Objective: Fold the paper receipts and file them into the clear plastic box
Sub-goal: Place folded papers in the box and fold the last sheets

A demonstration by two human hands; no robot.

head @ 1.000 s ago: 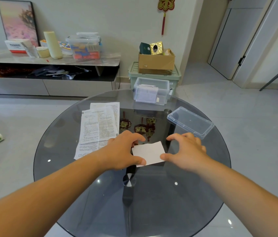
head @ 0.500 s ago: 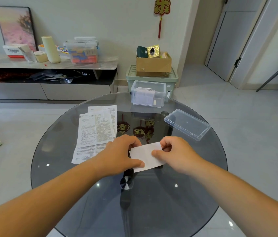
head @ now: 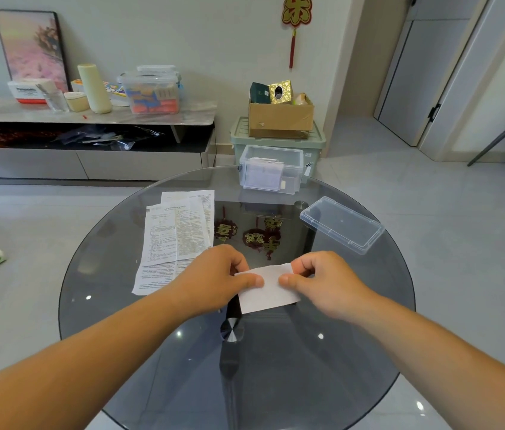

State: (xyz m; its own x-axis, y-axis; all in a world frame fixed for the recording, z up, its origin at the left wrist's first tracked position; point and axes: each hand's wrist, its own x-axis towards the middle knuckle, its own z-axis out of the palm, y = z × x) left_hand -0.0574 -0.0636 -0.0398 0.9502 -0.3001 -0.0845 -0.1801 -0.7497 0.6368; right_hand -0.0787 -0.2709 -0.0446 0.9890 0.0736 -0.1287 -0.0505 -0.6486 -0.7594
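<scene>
Folded white paper receipt (head: 268, 293) sits in the head view just beyond the middle of the round smoked-glass table (head: 114, 311), pinched at both ends. The left hand (head: 214, 279) grips the slip's left end, with its fingers curled behind and its thumb (head: 252, 280) pressed flat on the front. The right hand (head: 325, 282) grips the right end the same way, thumb (head: 288, 279) on top and fingers tucked behind the upper right corner. The two thumb tips lie close together without touching, on the slip's upper half. I cannot tell whether the slip's lower edge rests on the glass or hangs just over it

Beside the left hand, partly hidden under its wrist, a stack of unfolded printed paper receipts (head: 176, 237) lies flat on the glass, its far edge well short of the table's rim. At the far rim stands the clear plastic box (head: 271, 170), open at the top, with pale slips upright inside. A clear plastic lid (head: 341, 225) lies flat near the far right rim, well apart from the right hand. Between the hands and the box runs a stretch of bare glass in which red and gold ornaments (head: 254, 237) show. Both forearms reach in over the near rim, one on either side of the table's dark central post (head: 232, 330)
</scene>
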